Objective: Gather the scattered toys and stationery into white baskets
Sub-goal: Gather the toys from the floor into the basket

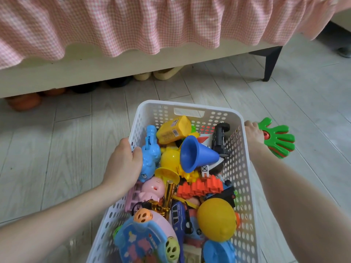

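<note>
A white perforated basket (239,168) full of toys sits in front of me above the floor. Inside lie a blue cone (197,155), a yellow ball (216,219), a blue elephant toy (150,154), an orange block strip (201,186) and several others. My left hand (123,164) grips the basket's left rim, fingers curled over the edge next to the blue elephant. My right hand (253,132) reaches past the basket's right side and holds the handle of a green hand-shaped clapper (279,139) low over the floor.
A bed with a pink checked skirt (152,25) and a pale frame runs across the back, with a black leg (271,61) at the right. Shoes and slippers (161,73) lie under it. Pale wood floor (57,139) surrounds the basket.
</note>
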Action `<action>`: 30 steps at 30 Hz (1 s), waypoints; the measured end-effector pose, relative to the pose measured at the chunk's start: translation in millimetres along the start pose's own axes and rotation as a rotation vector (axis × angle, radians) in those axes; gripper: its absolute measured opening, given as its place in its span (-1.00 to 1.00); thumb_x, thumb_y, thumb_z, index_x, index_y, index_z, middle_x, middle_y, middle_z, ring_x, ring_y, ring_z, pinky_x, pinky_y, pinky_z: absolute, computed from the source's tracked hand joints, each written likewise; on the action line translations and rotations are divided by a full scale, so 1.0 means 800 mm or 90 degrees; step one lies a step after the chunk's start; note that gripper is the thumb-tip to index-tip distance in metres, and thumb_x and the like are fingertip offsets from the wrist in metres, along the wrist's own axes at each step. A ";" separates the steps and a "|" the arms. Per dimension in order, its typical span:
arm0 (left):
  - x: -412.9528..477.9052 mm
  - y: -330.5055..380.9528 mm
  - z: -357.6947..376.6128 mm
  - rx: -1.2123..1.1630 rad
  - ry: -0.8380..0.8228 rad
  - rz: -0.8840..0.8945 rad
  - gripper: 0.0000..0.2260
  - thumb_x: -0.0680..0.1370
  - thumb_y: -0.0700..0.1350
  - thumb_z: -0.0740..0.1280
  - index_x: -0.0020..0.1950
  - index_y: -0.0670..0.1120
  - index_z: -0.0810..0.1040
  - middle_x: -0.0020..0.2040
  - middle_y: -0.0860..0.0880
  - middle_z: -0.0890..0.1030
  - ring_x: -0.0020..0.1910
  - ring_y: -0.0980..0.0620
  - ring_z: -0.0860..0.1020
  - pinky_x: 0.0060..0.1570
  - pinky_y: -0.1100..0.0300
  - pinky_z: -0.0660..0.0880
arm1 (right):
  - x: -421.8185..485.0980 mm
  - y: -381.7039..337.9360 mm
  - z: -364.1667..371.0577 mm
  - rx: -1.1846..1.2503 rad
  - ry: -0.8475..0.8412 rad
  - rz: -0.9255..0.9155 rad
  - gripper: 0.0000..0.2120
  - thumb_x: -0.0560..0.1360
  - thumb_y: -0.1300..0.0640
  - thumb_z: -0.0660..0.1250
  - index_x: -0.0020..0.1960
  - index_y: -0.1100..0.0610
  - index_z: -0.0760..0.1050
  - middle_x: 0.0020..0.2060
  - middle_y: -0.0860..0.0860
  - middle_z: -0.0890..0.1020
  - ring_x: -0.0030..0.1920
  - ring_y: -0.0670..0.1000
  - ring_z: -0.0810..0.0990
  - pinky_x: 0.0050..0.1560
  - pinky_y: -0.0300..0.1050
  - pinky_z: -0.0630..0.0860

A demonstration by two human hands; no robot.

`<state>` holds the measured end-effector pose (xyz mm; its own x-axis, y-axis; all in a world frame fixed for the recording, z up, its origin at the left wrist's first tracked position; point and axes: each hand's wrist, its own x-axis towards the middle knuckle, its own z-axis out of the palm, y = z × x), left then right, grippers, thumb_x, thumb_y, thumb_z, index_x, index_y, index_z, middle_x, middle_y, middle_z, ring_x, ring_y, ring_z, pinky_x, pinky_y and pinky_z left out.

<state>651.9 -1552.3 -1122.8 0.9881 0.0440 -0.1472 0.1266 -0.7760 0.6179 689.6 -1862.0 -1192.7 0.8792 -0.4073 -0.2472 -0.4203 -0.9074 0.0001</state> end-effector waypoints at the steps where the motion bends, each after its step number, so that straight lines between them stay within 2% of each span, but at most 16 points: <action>1: 0.001 0.000 -0.001 0.000 0.000 0.001 -0.88 0.61 -0.14 0.08 -0.07 -0.17 0.28 -0.32 0.02 0.34 -0.39 0.13 0.34 -0.48 0.29 0.14 | 0.000 0.001 0.003 -0.005 -0.002 0.002 -0.65 0.53 0.26 0.16 0.31 0.27 0.36 0.24 0.20 0.43 0.30 0.19 0.32 0.32 0.14 0.30; 4: 0.003 -0.003 -0.002 0.000 -0.003 0.006 -0.87 0.61 -0.15 0.08 -0.10 -0.17 0.28 -0.33 0.00 0.35 -0.40 0.11 0.34 -0.47 0.27 0.14 | 0.000 0.008 0.007 0.001 0.007 0.023 -0.67 0.54 0.25 0.13 0.29 0.25 0.34 0.25 0.21 0.46 0.32 0.21 0.35 0.39 0.18 0.16; 9: 0.005 -0.008 -0.001 0.010 0.003 0.011 -0.85 0.61 -0.16 0.07 -0.12 -0.20 0.27 -0.34 -0.05 0.34 -0.38 0.00 0.33 -0.46 0.20 0.13 | -0.011 0.028 -0.022 0.093 0.087 0.048 -0.72 0.53 0.10 0.19 0.17 0.23 0.38 0.08 0.30 0.54 0.10 0.31 0.50 0.09 0.07 0.40; 15: 0.008 -0.011 0.003 0.000 -0.007 0.018 -0.82 0.61 -0.10 0.06 -0.07 -0.21 0.26 -0.18 -0.20 0.45 -0.24 -0.14 0.41 -0.35 0.11 0.21 | -0.055 0.032 -0.086 0.224 0.136 0.093 -0.69 0.50 0.00 0.22 0.18 0.12 0.45 -0.01 0.23 0.58 0.03 0.27 0.54 -0.08 -0.02 0.41; 18: 0.006 -0.012 0.001 -0.010 -0.010 0.031 -0.80 0.61 -0.09 0.05 -0.06 -0.22 0.26 -0.12 -0.27 0.48 -0.20 -0.19 0.44 -0.29 0.09 0.28 | -0.089 0.027 -0.112 0.258 0.173 0.106 -0.69 0.47 -0.04 0.24 0.15 0.08 0.48 -0.08 0.16 0.61 -0.02 0.23 0.57 -0.10 -0.05 0.43; 20: 0.007 -0.012 0.000 -0.020 -0.013 0.036 -0.79 0.61 -0.07 0.05 -0.06 -0.22 0.27 -0.07 -0.30 0.50 -0.19 -0.19 0.44 -0.26 0.08 0.31 | -0.113 0.020 -0.129 0.315 0.194 0.100 -0.70 0.46 -0.05 0.25 0.11 0.08 0.49 -0.24 0.05 0.63 -0.09 0.18 0.59 -0.08 -0.03 0.49; 22: 0.005 -0.011 -0.002 -0.033 -0.018 0.038 -0.76 0.62 -0.05 0.04 -0.02 -0.24 0.30 -0.03 -0.29 0.51 -0.17 -0.18 0.44 -0.23 0.07 0.33 | -0.141 0.009 -0.146 0.354 0.210 0.081 -0.72 0.46 -0.05 0.26 0.08 0.07 0.49 -0.41 -0.10 0.54 -0.17 0.10 0.58 -0.09 -0.05 0.50; 24: 0.003 -0.010 -0.006 -0.044 -0.022 0.041 -0.70 0.62 -0.04 0.04 0.06 -0.29 0.34 0.01 -0.29 0.51 -0.15 -0.17 0.45 -0.21 0.07 0.33 | -0.174 -0.010 -0.159 0.380 0.208 0.054 -0.76 0.45 -0.06 0.28 0.04 0.04 0.49 -0.42 -0.12 0.54 -0.27 0.02 0.57 -0.14 -0.08 0.51; 27: -0.002 -0.011 -0.013 -0.053 -0.034 0.043 -0.67 0.63 -0.04 0.02 0.12 -0.30 0.34 0.03 -0.29 0.52 -0.14 -0.16 0.44 -0.20 0.08 0.33 | -0.227 -0.047 -0.160 0.424 0.168 -0.003 -0.82 0.42 -0.11 0.31 -0.07 -0.04 0.45 -0.37 -0.06 0.58 -0.33 -0.01 0.57 -0.19 -0.06 0.56; 30: -0.003 -0.013 -0.016 -0.055 -0.043 0.037 -0.66 0.63 -0.03 0.02 0.12 -0.30 0.34 0.07 -0.30 0.53 -0.11 -0.18 0.46 -0.20 0.08 0.33 | -0.269 -0.080 -0.135 0.374 0.106 -0.034 -0.75 0.43 -0.09 0.34 -0.02 0.02 0.39 -0.33 -0.08 0.51 -0.31 -0.04 0.48 -0.31 -0.15 0.39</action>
<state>649.4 -1536.3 -1118.9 0.9863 -0.0440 -0.1590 0.0792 -0.7189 0.6906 551.4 -1727.2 -1034.8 0.9060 -0.4162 -0.0766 -0.3857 -0.7375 -0.5543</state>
